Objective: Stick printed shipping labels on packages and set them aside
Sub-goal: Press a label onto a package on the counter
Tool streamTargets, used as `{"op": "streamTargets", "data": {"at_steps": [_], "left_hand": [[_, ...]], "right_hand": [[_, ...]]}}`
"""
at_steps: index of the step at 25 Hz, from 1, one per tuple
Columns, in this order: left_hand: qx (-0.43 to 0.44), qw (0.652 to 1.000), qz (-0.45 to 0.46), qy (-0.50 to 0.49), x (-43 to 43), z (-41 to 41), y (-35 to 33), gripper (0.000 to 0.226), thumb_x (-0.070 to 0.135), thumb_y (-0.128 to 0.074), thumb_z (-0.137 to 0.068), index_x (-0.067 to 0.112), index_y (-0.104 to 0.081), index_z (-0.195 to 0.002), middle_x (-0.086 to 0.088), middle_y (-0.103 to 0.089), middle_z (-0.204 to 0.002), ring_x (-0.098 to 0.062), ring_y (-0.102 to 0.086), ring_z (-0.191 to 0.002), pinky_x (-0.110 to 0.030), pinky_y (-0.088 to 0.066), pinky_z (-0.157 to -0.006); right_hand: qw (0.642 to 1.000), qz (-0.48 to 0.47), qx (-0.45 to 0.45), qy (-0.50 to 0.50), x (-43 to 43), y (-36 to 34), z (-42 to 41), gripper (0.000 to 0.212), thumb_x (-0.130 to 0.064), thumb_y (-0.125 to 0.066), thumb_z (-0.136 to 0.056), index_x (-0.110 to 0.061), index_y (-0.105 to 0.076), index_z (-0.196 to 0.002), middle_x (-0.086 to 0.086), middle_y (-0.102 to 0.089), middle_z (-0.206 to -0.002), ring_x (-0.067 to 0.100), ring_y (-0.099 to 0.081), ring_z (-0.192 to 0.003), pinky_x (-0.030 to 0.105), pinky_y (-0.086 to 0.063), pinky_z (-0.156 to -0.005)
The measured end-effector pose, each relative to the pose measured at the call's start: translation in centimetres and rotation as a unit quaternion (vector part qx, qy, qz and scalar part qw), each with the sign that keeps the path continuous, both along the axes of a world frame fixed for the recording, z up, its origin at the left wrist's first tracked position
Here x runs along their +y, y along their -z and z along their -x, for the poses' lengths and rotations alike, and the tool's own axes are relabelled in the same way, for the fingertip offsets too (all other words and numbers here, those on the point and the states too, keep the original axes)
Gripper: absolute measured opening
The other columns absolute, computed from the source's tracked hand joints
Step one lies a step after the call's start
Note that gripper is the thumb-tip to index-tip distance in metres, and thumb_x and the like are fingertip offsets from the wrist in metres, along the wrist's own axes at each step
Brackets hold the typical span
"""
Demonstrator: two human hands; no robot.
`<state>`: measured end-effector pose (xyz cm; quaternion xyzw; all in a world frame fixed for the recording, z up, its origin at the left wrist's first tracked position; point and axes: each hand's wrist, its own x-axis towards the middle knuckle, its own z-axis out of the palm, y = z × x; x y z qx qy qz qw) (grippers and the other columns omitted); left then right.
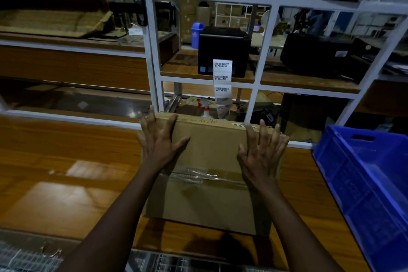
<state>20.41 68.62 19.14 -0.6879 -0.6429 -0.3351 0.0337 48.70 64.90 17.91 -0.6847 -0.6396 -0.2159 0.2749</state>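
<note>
On the wooden worktop [66, 150] right in front of you lies the cardboard box [212, 152], flat, with a strip of clear tape [198, 175] across its top. Your left hand [159, 141] rests on the box's far left corner and your right hand [262, 157] on its far right part. Each grip is wide, with the fingers spread and straight, pressing the cardboard and curled round nothing. A blue crate [364, 183] stands near the box on its right, apart from it. Just past the box's far edge, what looks like a spray bottle [206, 111] shows dimly. Farther back, on a shelf of the white rack [151, 51], a black label printer [224, 48] feeds a strip of printed labels [222, 77] that hangs down toward the box.
</note>
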Motion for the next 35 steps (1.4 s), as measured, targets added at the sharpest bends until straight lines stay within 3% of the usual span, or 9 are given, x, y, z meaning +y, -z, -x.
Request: {"op": "streamTargets", "data": {"at_steps": [3, 5, 8, 12, 16, 21, 24, 28, 35], "left_hand": [[-0.053, 0.992, 0.113, 0.008, 0.1, 1.1, 3.3, 0.097, 0.090, -0.039, -0.066, 0.056, 0.000, -0.148, -0.006, 0.026, -0.158, -0.048, 0.003, -0.144, -0.066, -0.022, -0.109], [-0.038, 0.980, 0.194, 0.004, -1.6, 1.9, 8.2, 0.091, 0.094, -0.022, -0.063, 0.063, 0.011, -0.141, -0.018, 0.007, -0.158, -0.050, -0.018, -0.138, -0.058, -0.030, -0.107], [-0.020, 0.970, 0.239, -0.032, -4.3, 2.2, 11.9, 0.087, 0.086, -0.005, -0.068, 0.048, 0.010, -0.145, -0.027, -0.017, -0.150, -0.047, -0.030, -0.129, -0.051, -0.033, -0.102], [-0.027, 0.971, 0.237, -0.023, -5.6, 2.3, 11.1, 0.109, 0.094, 0.002, -0.060, 0.035, 0.000, -0.152, -0.033, -0.018, -0.147, -0.048, -0.029, -0.128, -0.050, -0.033, -0.101], [-0.016, 0.966, 0.257, -0.014, -5.8, 2.5, 11.3, 0.076, 0.070, -0.037, -0.090, 0.040, -0.008, -0.153, -0.034, -0.018, -0.149, -0.049, -0.021, -0.134, -0.051, -0.030, -0.104], [-0.058, 0.962, 0.267, -0.007, -6.9, 3.8, 12.4, 0.074, 0.082, -0.031, -0.080, 0.047, -0.036, -0.144, -0.027, -0.042, -0.142, -0.045, -0.031, -0.131, -0.049, -0.039, -0.098], [-0.184, 0.963, 0.199, 0.003, -10.2, 3.5, 13.3, 0.074, 0.054, -0.061, -0.087, 0.031, -0.031, -0.151, -0.026, -0.034, -0.145, -0.044, -0.036, -0.130, -0.050, -0.042, -0.097], [-0.268, 0.945, 0.187, 0.026, -12.5, 3.4, 14.7, 0.094, 0.040, -0.069, -0.084, 0.022, -0.011, -0.155, -0.021, -0.029, -0.149, -0.039, -0.036, -0.132, -0.045, -0.039, -0.099], [-0.128, 0.985, 0.086, -0.082, -9.4, 1.0, 2.2, 0.079, 0.064, -0.051, -0.087, 0.034, -0.018, -0.152, -0.026, -0.040, -0.129, -0.043, -0.041, -0.114, -0.049, -0.035, -0.092]], "right_hand": [[0.995, 0.085, 0.041, 0.034, -0.6, 4.0, -0.5, 0.069, -0.054, -0.025, -0.092, -0.033, -0.011, -0.156, 0.010, 0.002, -0.164, 0.050, 0.002, -0.146, 0.068, 0.000, -0.112], [0.984, 0.150, 0.089, 0.036, -2.7, 8.7, -1.0, 0.068, -0.059, -0.019, -0.091, -0.039, -0.004, -0.155, 0.009, 0.010, -0.164, 0.051, -0.022, -0.139, 0.063, -0.031, -0.104], [0.978, 0.152, 0.137, 0.032, -4.6, 12.4, -1.4, 0.064, -0.056, -0.024, -0.092, -0.038, -0.014, -0.153, 0.013, -0.008, -0.162, 0.042, -0.050, -0.105, 0.043, -0.049, -0.076], [0.976, 0.160, 0.137, 0.052, -5.1, 11.9, -1.1, 0.064, -0.048, -0.045, -0.095, -0.036, -0.022, -0.153, 0.010, -0.005, -0.163, 0.040, -0.046, -0.108, 0.042, -0.046, -0.079], [0.955, 0.201, 0.212, 0.052, -5.5, 10.2, -1.1, 0.061, -0.049, -0.046, -0.094, -0.039, -0.026, -0.150, 0.001, -0.004, -0.162, 0.038, -0.040, -0.120, 0.042, -0.043, -0.087], [0.927, 0.186, 0.324, 0.041, -6.5, 10.8, -2.5, 0.062, -0.056, -0.053, -0.084, -0.021, -0.053, -0.134, 0.007, -0.034, -0.147, 0.037, -0.047, -0.123, 0.047, -0.045, -0.093], [0.906, 0.102, 0.410, 0.030, -9.0, 12.0, -2.4, 0.071, -0.047, -0.067, -0.086, -0.019, -0.038, -0.145, 0.012, -0.044, -0.142, 0.033, -0.050, -0.122, 0.044, -0.046, -0.090], [0.807, 0.081, 0.584, 0.044, -11.9, 13.8, -0.3, 0.100, -0.039, -0.079, -0.079, -0.022, -0.014, -0.154, 0.017, -0.039, -0.149, 0.037, -0.041, -0.133, 0.048, -0.043, -0.099], [0.908, 0.037, 0.415, 0.055, -7.0, 2.3, -0.5, 0.081, -0.054, -0.067, -0.081, -0.038, -0.024, -0.148, 0.009, -0.035, -0.147, 0.036, -0.037, -0.131, 0.056, -0.039, -0.100]]}}
